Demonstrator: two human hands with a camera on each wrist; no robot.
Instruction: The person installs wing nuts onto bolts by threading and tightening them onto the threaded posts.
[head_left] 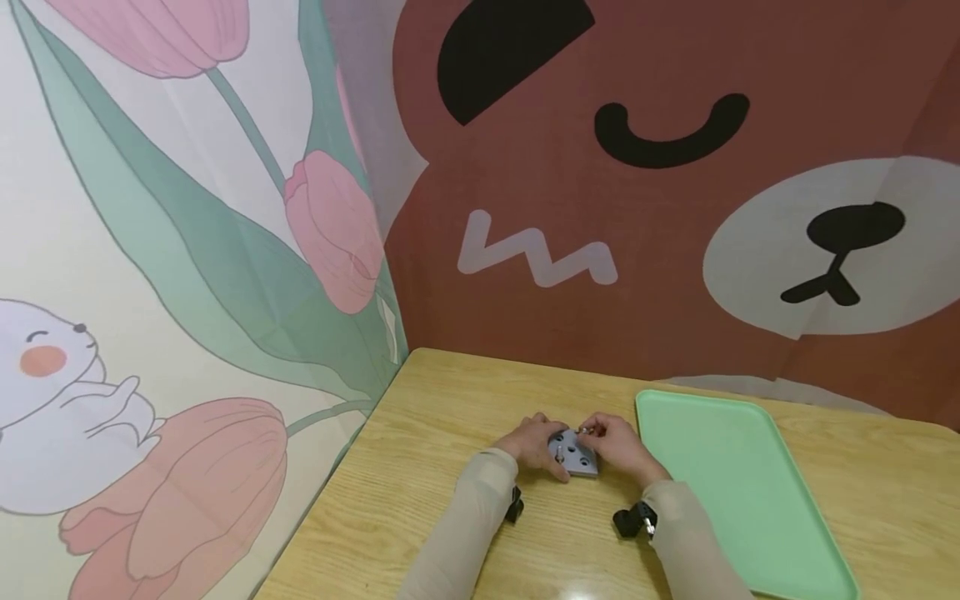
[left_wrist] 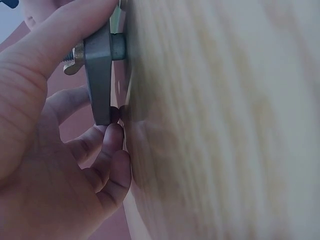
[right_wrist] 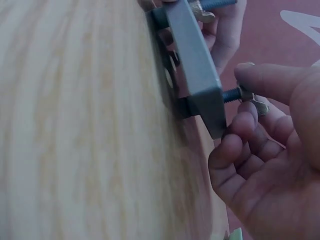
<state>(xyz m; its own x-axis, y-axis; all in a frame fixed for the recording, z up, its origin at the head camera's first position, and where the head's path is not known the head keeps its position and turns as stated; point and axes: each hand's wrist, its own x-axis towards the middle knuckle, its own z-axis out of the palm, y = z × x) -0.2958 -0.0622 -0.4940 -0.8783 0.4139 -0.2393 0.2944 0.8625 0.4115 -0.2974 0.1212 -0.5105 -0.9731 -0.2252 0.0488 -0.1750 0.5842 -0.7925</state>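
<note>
A grey plate (head_left: 577, 463) with several holes lies near the middle of the table, raised off the wood on bolt heads. My left hand (head_left: 529, 443) grips its left side, thumb along the near edge and fingers at the far edge. At the plate's right, my right hand (head_left: 621, 446) pinches a wing nut (right_wrist: 262, 107) on a bolt (right_wrist: 231, 95) that passes through the plate. A second wing nut (left_wrist: 73, 61) sits on another bolt at the left; that bolt's head (left_wrist: 118, 46) shows under the plate.
To the right of my hands, a light green tray (head_left: 735, 483) lies on the wooden table (head_left: 405, 467). Printed cloths with a bear (head_left: 540, 333) and tulips stand along the table's back and left edges. Small black devices (head_left: 628, 522) are strapped at both wrists.
</note>
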